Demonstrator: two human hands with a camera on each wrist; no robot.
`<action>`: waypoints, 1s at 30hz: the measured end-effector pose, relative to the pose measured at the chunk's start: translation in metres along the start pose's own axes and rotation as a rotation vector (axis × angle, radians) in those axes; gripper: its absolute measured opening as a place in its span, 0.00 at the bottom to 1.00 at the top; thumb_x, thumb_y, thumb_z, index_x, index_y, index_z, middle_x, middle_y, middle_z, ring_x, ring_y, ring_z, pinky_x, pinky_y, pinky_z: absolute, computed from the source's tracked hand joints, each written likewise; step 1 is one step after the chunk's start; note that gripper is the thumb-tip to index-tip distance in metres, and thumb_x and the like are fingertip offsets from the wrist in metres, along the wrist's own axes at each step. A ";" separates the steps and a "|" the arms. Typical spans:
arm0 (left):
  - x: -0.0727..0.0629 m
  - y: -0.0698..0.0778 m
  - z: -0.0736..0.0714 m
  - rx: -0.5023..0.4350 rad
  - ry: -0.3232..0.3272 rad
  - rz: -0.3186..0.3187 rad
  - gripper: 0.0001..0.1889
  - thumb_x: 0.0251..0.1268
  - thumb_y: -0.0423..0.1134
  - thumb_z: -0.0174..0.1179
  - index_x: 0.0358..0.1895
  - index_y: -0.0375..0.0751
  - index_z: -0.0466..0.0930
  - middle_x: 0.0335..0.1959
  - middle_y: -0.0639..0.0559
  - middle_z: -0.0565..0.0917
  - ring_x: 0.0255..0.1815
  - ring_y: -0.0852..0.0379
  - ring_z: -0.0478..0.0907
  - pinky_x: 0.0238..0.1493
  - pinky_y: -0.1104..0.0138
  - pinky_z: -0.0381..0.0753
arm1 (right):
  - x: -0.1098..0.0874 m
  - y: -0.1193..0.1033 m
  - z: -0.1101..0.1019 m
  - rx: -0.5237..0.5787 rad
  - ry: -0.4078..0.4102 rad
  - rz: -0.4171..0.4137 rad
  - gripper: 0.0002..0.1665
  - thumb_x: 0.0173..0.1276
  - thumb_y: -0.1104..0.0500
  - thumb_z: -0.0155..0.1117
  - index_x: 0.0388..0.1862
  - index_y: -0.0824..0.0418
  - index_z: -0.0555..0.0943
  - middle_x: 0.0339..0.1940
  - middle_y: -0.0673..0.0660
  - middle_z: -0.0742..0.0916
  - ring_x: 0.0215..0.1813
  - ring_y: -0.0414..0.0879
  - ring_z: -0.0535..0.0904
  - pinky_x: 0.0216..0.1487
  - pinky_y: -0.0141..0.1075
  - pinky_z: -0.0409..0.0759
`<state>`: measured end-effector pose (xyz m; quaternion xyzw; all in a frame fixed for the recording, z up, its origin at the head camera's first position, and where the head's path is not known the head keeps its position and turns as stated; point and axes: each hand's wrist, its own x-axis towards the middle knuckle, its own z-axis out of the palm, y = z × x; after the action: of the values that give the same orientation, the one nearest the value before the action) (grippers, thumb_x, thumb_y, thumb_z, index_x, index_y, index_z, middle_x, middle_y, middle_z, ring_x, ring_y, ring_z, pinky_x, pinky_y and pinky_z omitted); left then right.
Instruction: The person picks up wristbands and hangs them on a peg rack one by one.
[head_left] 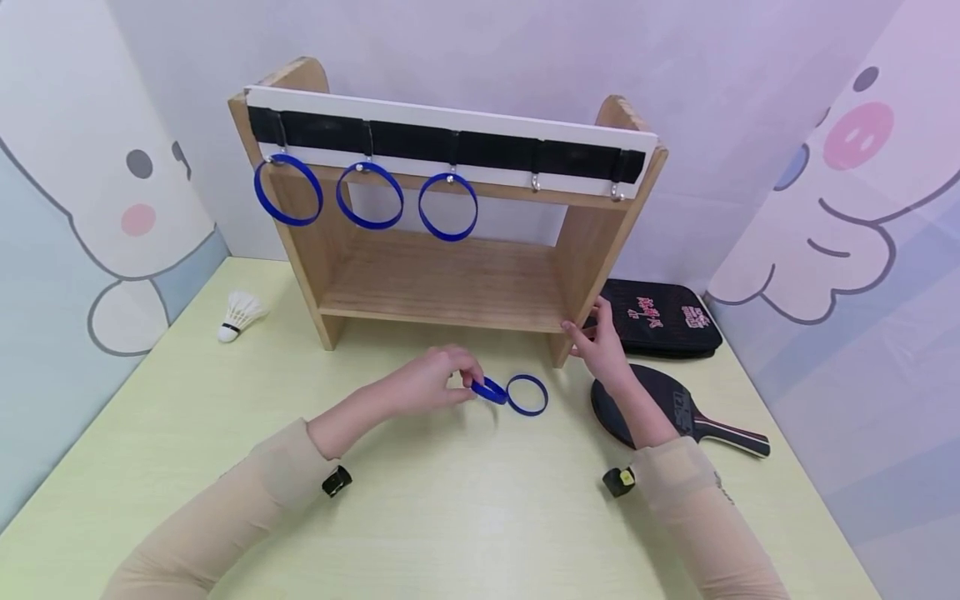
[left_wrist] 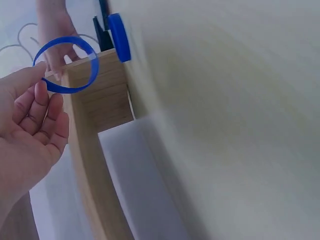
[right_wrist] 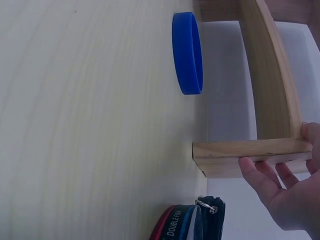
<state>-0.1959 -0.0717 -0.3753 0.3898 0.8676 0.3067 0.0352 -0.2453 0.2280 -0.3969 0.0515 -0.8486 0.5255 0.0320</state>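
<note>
In the head view, the left hand (head_left: pixel 435 379) pinches a thin, round blue ring (head_left: pixel 491 395) over the pale wood-grain table (head_left: pixel 450 517); a second blue ring (head_left: pixel 531 414) lies beside it, though whether they touch is hard to tell. The left wrist view shows thumb and finger at the held band's edge. In the right wrist view, the right hand (right_wrist: pixel 292 197) grips the brown wooden rack (right_wrist: pixel 250 148) by its side panel.

Sleeved left arm (head_left: pixel 232 504) and right arm (head_left: pixel 701 512) outstretched, left hand (head_left: pixel 433 382) pinching, right hand (head_left: pixel 603 352) gripping
</note>
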 end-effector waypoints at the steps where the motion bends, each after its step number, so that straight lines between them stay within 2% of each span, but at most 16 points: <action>1: 0.000 0.002 -0.002 -0.006 0.011 0.006 0.06 0.57 0.36 0.67 0.37 0.46 0.82 0.31 0.62 0.78 0.39 0.57 0.75 0.44 0.64 0.77 | 0.000 0.000 0.000 0.001 0.002 -0.001 0.42 0.68 0.46 0.58 0.72 0.43 0.46 0.67 0.62 0.63 0.54 0.59 0.73 0.45 0.52 0.81; 5: 0.000 0.009 -0.010 -0.031 0.056 0.003 0.07 0.57 0.36 0.67 0.39 0.44 0.83 0.32 0.60 0.78 0.37 0.58 0.75 0.42 0.62 0.79 | 0.000 0.002 0.000 0.004 0.003 -0.002 0.42 0.68 0.46 0.58 0.72 0.44 0.46 0.67 0.62 0.63 0.54 0.59 0.74 0.45 0.53 0.81; 12: 0.000 0.023 -0.026 -0.047 0.132 -0.026 0.08 0.57 0.40 0.67 0.40 0.47 0.84 0.34 0.60 0.78 0.36 0.59 0.75 0.35 0.68 0.77 | 0.000 0.002 0.000 0.007 -0.006 0.007 0.42 0.68 0.46 0.58 0.72 0.43 0.46 0.69 0.62 0.62 0.55 0.60 0.73 0.46 0.53 0.81; 17: 0.001 0.034 -0.039 -0.126 0.190 -0.003 0.08 0.57 0.41 0.67 0.40 0.47 0.84 0.31 0.61 0.78 0.33 0.60 0.73 0.30 0.70 0.76 | 0.000 -0.002 0.000 0.019 -0.020 0.026 0.42 0.69 0.49 0.58 0.72 0.44 0.45 0.70 0.62 0.61 0.56 0.61 0.72 0.48 0.54 0.80; 20: 0.001 0.041 -0.046 -0.169 0.220 0.013 0.08 0.57 0.41 0.67 0.40 0.47 0.83 0.31 0.61 0.78 0.32 0.62 0.73 0.29 0.71 0.76 | -0.005 -0.012 0.000 0.021 -0.026 0.030 0.41 0.71 0.53 0.56 0.73 0.48 0.44 0.70 0.65 0.61 0.57 0.62 0.71 0.49 0.56 0.79; 25: 0.003 0.052 -0.056 -0.262 0.291 0.025 0.08 0.58 0.38 0.66 0.41 0.44 0.82 0.33 0.58 0.79 0.33 0.60 0.74 0.30 0.69 0.77 | -0.015 -0.030 -0.002 0.006 -0.025 0.018 0.39 0.72 0.57 0.54 0.73 0.54 0.44 0.69 0.67 0.61 0.56 0.64 0.72 0.49 0.58 0.77; 30: 0.005 0.061 -0.063 -0.349 0.381 0.013 0.08 0.59 0.37 0.65 0.41 0.43 0.82 0.35 0.56 0.80 0.35 0.59 0.76 0.34 0.65 0.79 | -0.012 -0.027 -0.002 0.014 -0.027 0.015 0.40 0.72 0.56 0.55 0.73 0.53 0.44 0.69 0.67 0.61 0.56 0.64 0.71 0.49 0.59 0.77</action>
<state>-0.1784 -0.0693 -0.2890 0.3186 0.7900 0.5200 -0.0640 -0.2299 0.2181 -0.3734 0.0527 -0.8457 0.5308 0.0162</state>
